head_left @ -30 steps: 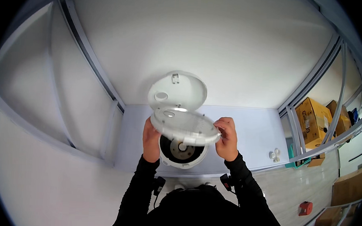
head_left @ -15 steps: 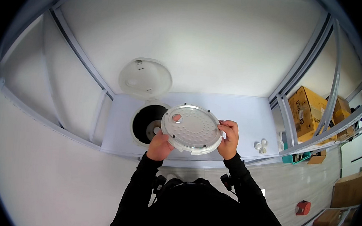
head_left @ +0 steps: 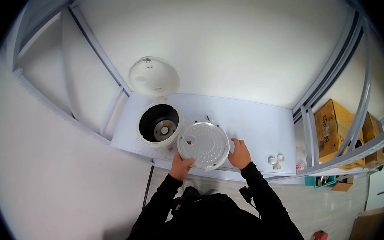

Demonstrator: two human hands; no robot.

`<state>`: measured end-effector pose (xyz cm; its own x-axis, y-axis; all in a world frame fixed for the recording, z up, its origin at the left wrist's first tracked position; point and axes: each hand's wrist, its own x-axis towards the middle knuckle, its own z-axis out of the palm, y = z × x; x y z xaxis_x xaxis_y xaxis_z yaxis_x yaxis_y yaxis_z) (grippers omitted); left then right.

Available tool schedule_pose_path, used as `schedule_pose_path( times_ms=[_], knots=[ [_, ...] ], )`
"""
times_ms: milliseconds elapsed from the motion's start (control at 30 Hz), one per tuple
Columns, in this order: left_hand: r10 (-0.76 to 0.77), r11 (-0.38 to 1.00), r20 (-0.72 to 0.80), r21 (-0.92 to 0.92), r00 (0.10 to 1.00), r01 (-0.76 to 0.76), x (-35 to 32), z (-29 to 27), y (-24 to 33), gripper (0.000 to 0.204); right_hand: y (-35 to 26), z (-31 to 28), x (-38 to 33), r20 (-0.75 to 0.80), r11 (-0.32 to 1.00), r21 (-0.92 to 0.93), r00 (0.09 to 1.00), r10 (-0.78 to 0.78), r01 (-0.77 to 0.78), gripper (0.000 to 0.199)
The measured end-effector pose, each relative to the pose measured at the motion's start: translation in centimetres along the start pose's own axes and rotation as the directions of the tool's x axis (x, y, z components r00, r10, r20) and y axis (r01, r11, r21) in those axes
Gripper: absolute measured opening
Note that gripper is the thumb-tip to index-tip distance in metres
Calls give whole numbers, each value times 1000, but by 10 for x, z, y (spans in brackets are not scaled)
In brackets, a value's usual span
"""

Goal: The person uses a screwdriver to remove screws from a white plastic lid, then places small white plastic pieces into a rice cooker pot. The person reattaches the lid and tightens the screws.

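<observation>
My left hand (head_left: pixel 181 166) grips the near left rim of a round inner lid (head_left: pixel 208 143), a pale dimpled disc with a white ring and small dark tabs. Skin shows through the round hole in the disc, so some fingers are beneath it. Beside the lid's right rim is my right hand (head_left: pixel 241 154), its fingers apart; whether it touches the rim I cannot tell. Left of the lid, partly overlapped by it, stands a white rice cooker (head_left: pixel 178 127) with a dark inside and a heating plate (head_left: pixel 165 130) at the bottom. Its outer lid (head_left: pixel 154 78) is raised.
Small white round parts (head_left: pixel 276 160) lie at the right end of the white table (head_left: pixel 254 113). Metal frame posts (head_left: pixel 310 136) bound the table. Beyond them are cardboard boxes (head_left: pixel 332 128), a teal basket (head_left: pixel 313 181) and a red object (head_left: pixel 319 238) on the floor.
The inner lid has turned and shifted slightly right, uncovering more of the cooker's opening. My right hand has loosened from its rim, and my left thumb now lies over the near edge. The view has shifted.
</observation>
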<state>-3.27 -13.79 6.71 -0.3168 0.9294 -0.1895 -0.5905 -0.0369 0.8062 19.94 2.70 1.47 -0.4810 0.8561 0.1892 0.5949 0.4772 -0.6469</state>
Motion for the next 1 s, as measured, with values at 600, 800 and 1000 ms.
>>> schedule_pose_path(
  times_ms=[600,800,1000],
  knots=[
    [46,961,-94,276,995,-18,-31,-35,-16,76,1,48,28,123,981,-122,978,166,-152,41],
    [64,898,-8,436,998,-54,-3,-29,-36,71,46,19,10,35,965,147,977,212,-215,40],
    [-135,969,-67,201,989,146,30,-2,-53,67,30,-40,-17,94,760,564,939,330,-323,41]
  ],
)
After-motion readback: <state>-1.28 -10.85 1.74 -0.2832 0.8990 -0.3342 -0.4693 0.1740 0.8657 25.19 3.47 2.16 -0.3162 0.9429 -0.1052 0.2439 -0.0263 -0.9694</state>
